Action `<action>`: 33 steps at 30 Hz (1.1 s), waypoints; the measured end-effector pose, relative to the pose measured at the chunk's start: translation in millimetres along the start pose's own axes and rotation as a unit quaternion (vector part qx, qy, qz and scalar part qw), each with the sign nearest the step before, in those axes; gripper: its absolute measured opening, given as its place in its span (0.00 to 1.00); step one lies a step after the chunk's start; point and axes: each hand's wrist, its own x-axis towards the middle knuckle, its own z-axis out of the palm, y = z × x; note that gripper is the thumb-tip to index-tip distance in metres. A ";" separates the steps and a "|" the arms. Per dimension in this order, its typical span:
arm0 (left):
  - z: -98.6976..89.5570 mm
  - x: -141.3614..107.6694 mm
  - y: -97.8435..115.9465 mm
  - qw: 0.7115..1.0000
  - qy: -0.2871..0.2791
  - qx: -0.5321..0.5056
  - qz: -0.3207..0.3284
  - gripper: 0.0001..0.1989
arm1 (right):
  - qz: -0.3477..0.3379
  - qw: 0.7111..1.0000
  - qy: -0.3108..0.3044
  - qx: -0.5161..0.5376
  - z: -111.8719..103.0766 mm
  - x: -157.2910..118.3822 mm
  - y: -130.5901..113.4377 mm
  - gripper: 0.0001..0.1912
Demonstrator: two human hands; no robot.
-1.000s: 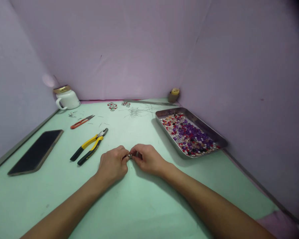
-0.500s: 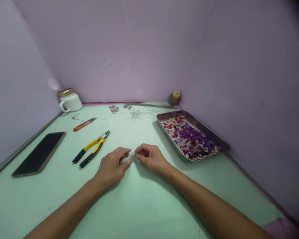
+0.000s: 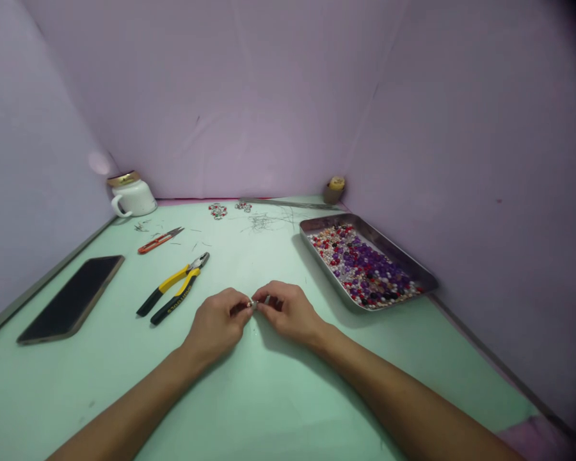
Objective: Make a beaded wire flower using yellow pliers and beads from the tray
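Note:
Between my fingertips is a small piece of beadwork (image 3: 253, 305), pale and shiny, mostly covered by the fingers. My left hand (image 3: 223, 319) pinches its left side with thumb and forefinger. From the right, my right hand (image 3: 288, 310) pinches the same piece, fingertips almost meeting those of the left. Left of my hands lie pliers (image 3: 175, 288) with yellow and black handles, jaws pointing away. A metal tray (image 3: 324, 269) of red, purple, white and black beads (image 3: 365, 262) stands to the right.
A dark phone (image 3: 72, 298) lies at the left, with orange thread snips (image 3: 160, 240) beyond it. Farther back are a white mug (image 3: 134, 197), bead ornaments (image 3: 217, 210), loose wire pieces (image 3: 259, 222), long wires (image 3: 292, 203) and a small yellow-topped object (image 3: 335, 190). Walls enclose the table.
My left thumb and forefinger, apart before, have closed on the beadwork. My right hand has shifted slightly left, and the whole view has moved a little.

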 end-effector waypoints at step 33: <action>-0.9 1.0 -11.0 0.990 0.105 0.067 0.067 0.06 | 0.205 0.852 -0.032 0.481 1.7 6.3 -5.7 0.16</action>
